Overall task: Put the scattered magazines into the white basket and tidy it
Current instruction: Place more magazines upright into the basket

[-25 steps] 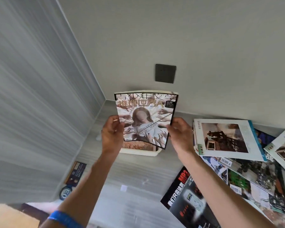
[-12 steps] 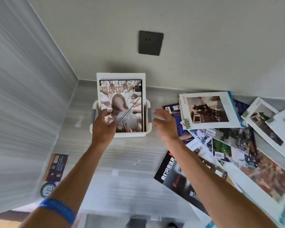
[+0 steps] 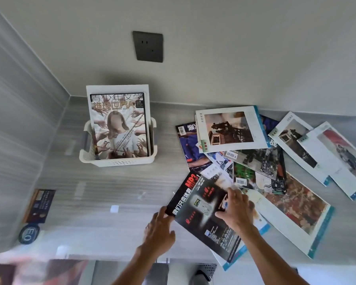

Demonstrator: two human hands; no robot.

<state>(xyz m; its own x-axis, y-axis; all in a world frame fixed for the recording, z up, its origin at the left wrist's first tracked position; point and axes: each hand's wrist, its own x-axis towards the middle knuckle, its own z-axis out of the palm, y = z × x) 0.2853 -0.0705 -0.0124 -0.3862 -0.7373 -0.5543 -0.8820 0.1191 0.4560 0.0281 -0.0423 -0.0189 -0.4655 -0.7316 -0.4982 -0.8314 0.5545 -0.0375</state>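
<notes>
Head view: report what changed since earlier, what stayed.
Left hand and right hand let go of the chain-cover magazine, now standing in the white basket, and moved to the black MP3 magazine: left at its corner, right fingers on its cover. The scattered pile stayed.
</notes>
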